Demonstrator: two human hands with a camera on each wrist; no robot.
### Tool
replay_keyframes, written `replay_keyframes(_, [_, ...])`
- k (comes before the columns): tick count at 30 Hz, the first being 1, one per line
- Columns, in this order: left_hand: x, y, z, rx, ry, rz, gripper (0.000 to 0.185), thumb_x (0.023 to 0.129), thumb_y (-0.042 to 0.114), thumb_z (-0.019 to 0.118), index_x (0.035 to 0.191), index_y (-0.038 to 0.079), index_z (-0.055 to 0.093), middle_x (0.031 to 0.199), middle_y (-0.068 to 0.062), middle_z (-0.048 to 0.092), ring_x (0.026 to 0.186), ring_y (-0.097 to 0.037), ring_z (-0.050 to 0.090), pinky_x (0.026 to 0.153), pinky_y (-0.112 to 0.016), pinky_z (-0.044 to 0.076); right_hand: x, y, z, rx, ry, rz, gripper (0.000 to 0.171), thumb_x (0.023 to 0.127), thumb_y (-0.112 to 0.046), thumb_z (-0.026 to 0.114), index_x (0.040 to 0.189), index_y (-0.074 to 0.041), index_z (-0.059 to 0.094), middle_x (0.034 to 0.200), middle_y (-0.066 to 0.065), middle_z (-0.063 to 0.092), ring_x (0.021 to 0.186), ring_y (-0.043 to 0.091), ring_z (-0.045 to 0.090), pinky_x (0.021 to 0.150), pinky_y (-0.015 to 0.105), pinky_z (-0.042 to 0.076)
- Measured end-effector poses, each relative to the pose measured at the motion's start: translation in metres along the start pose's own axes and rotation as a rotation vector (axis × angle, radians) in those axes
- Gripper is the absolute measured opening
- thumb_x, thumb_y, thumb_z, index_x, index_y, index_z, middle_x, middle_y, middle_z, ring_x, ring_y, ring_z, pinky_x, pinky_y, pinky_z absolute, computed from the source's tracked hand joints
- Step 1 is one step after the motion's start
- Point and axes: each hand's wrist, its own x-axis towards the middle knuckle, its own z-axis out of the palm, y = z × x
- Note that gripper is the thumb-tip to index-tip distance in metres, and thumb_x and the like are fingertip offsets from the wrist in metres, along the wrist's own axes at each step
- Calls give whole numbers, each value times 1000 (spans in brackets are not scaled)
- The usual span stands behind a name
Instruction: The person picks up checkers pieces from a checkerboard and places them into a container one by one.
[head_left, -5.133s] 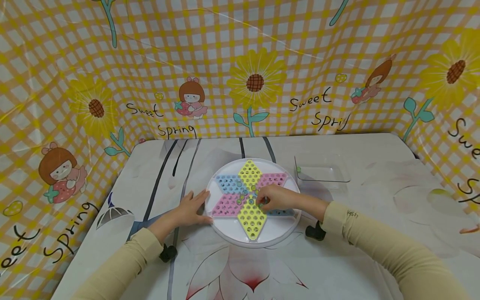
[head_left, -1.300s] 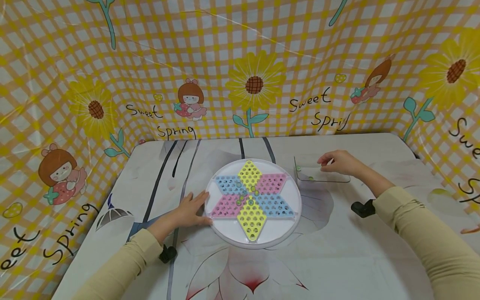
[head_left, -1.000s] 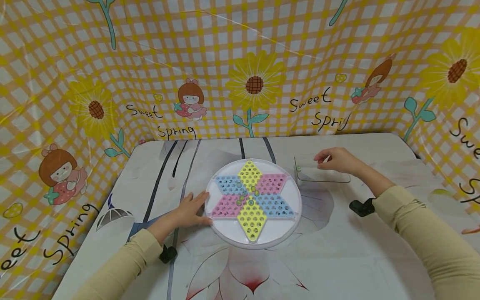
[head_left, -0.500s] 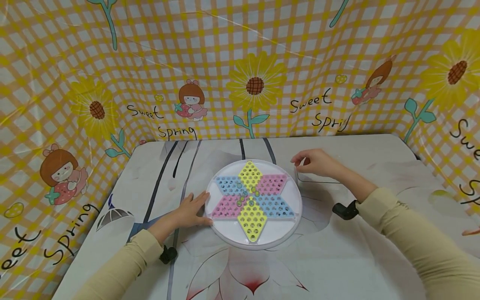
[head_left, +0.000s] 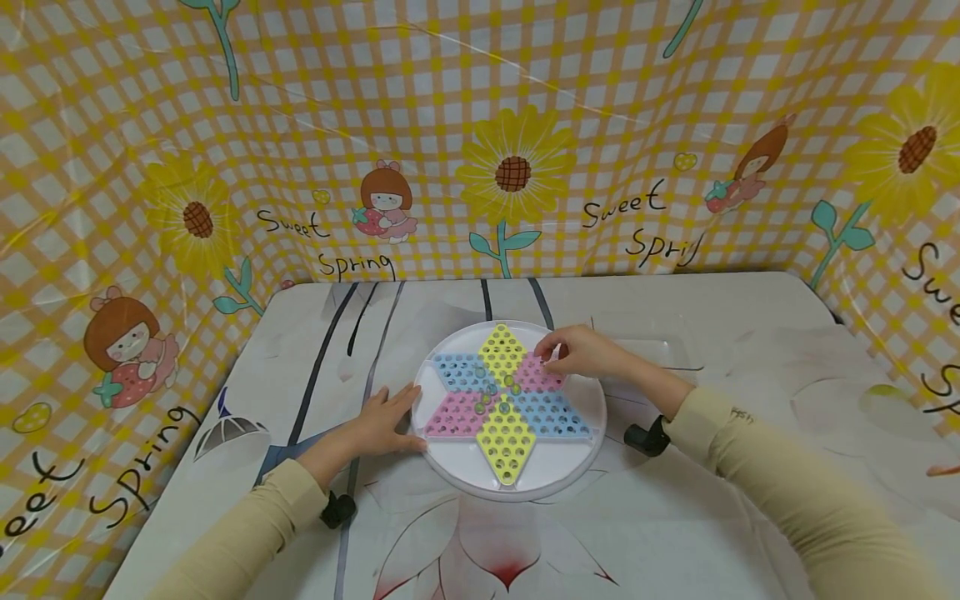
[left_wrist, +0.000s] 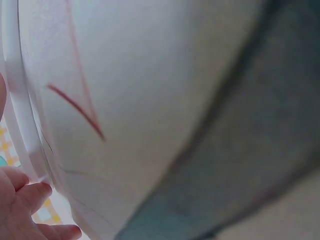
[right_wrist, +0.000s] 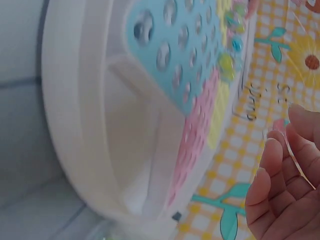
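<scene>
Behind the round game board (head_left: 510,479), a yellow checked backdrop (head_left: 420,125) printed with sunflowers and little figures closes off the far side and both flanks, the largest thing in view. Under the board lies the table (head_left: 675,517), covered in a pale cloth with a flower print.

At the table's middle sits the white board itself, carrying a six-pointed star of holed panels in yellow, blue and pink; the right wrist view shows its raised rim (right_wrist: 75,125) and the blue panel close up. Just beyond the board's far right edge stands a clear plastic tray (head_left: 660,346), near the board but apart from it.

Against the board's left rim rests the left hand (head_left: 382,421), fingers straight and spread flat on the cloth, fingertips touching the white edge; the left wrist view shows only those fingertips (left_wrist: 30,197) beside the rim. Over the board's far right pink panel hangs the right hand (head_left: 581,352), its fingers loosely curled with the tips drawn toward the thumb. Whether anything is pinched between them cannot be told: the head view hides the tips, and the right wrist view shows relaxed fingers (right_wrist: 280,170) with nothing plainly held.

At the star's centre lie several small glass marbles (head_left: 495,390), greenish and bluish, seated in the holes.
</scene>
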Motion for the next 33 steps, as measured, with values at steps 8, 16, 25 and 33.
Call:
replay_keyframes(8, [-1,-1,0,4,8,-4,92,78,44,68,146,5,20,152,-14,17,132,-54,5,107,-61,8,12,-7,22,15,-78,26,21,81,-9,66,101,-2,65,83,4,60,67,12,51,54,22,48])
replay_keyframes(16, [-1,1,0,5,4,-18,91,78,44,68,146,6,20,152,-13,17,133,-53,6,106,-62,10,21,-11,36,-39,-121,7,19,79,-6,67,98,0,66,84,2,62,71,10,49,62,18,44])
replay_keyframes(25, [-2,3,-1,0,-7,-25,91,79,44,67,146,6,19,152,-13,15,133,-52,5,105,-63,11,22,-13,39,-60,-148,23,21,78,-5,68,98,-1,67,82,1,61,70,10,48,61,19,43])
replay_keyframes(33, [-3,5,-2,-7,-14,-28,91,79,44,68,146,6,19,152,-13,14,133,-52,4,105,-63,10,24,-7,42,-73,-161,26,18,79,-6,68,96,-3,66,75,0,56,68,10,46,59,19,41])
